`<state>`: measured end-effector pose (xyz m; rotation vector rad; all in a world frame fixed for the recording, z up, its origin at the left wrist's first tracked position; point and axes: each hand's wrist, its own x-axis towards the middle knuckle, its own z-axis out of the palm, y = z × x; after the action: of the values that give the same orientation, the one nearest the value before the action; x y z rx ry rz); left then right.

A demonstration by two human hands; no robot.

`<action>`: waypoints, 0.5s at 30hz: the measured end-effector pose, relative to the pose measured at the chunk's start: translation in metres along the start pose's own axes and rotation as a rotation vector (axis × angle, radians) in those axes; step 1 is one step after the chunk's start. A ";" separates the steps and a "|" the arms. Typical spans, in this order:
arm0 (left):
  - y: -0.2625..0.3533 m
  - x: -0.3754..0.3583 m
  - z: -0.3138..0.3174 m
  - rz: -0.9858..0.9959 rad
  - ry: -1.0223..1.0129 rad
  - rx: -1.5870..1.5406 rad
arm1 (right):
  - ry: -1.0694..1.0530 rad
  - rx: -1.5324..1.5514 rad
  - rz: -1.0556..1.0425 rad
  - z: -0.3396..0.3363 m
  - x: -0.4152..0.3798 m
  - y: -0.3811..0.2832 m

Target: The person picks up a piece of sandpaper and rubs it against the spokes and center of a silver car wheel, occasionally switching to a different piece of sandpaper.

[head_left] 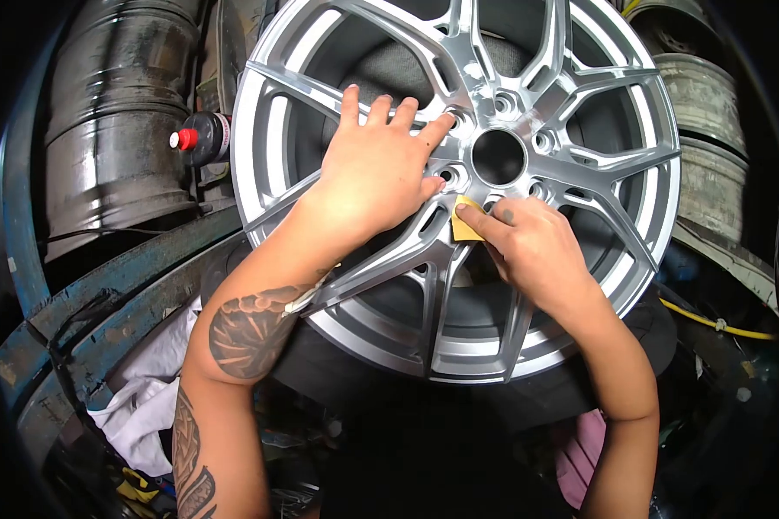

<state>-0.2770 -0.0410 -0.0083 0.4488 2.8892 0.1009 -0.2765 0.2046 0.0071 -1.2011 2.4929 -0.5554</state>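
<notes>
A silver alloy wheel rim point(436, 342) with split spokes lies face up before me. My left hand point(374, 169) rests on its spokes left of the centre bore, fingers spread, holding nothing. Just below the bore, my right hand point(541, 246) presses a small piece of yellow sandpaper point(466, 227) onto a spoke near a lug hole. The index finger lies on the sandpaper, while the thumb and the other fingers are partly hidden under the hand. Some patches of the face around the bore look shinier than the rest.
A dark bottle with a red cap point(206, 138) is beside the rim's left edge. Worn metal wheels point(117, 130) stand on a blue metal rack point(86, 320) at left; more wheels point(701, 112) are stacked at right. A white cloth point(143, 415) hangs lower left, and a yellow hose point(727, 329) runs right.
</notes>
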 end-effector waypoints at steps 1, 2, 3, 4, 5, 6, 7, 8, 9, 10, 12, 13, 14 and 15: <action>-0.001 0.000 -0.001 0.004 -0.010 -0.018 | 0.016 -0.005 -0.014 0.002 0.000 -0.001; -0.002 0.000 -0.001 0.011 -0.001 -0.021 | 0.031 -0.010 -0.029 0.005 0.000 -0.001; -0.003 0.000 -0.001 0.018 0.005 -0.025 | 0.044 -0.013 -0.044 0.006 0.000 -0.002; -0.004 -0.001 -0.001 0.025 0.012 -0.030 | 0.036 -0.032 -0.037 0.005 -0.002 -0.004; -0.005 -0.001 -0.001 0.027 0.002 -0.040 | 0.028 -0.050 -0.029 0.003 -0.004 -0.007; -0.006 -0.001 -0.002 0.032 -0.006 -0.048 | 0.022 -0.068 -0.019 0.002 -0.004 -0.008; -0.007 0.000 -0.004 0.037 -0.013 -0.056 | 0.040 -0.112 -0.048 0.002 -0.002 -0.010; -0.008 0.000 -0.006 0.031 -0.018 -0.052 | 0.056 -0.155 -0.081 0.003 0.001 -0.013; -0.007 0.000 -0.006 0.024 -0.026 -0.052 | 0.067 -0.196 -0.113 0.003 0.002 -0.014; -0.006 0.000 -0.006 0.024 -0.032 -0.051 | 0.058 -0.190 -0.111 0.003 0.001 -0.014; -0.004 0.001 -0.005 0.027 -0.023 -0.046 | 0.051 -0.179 -0.094 0.001 0.000 -0.015; -0.005 0.002 -0.001 0.032 -0.006 -0.048 | 0.074 -0.170 -0.090 0.003 0.001 -0.016; -0.005 0.001 0.001 0.027 0.011 -0.051 | 0.094 -0.160 -0.094 0.006 0.002 -0.015; -0.006 0.000 0.000 0.019 0.001 -0.043 | 0.106 -0.148 -0.100 0.007 0.001 -0.015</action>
<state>-0.2786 -0.0469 -0.0089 0.4685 2.8785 0.1658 -0.2638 0.1932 0.0077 -1.3916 2.6137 -0.4776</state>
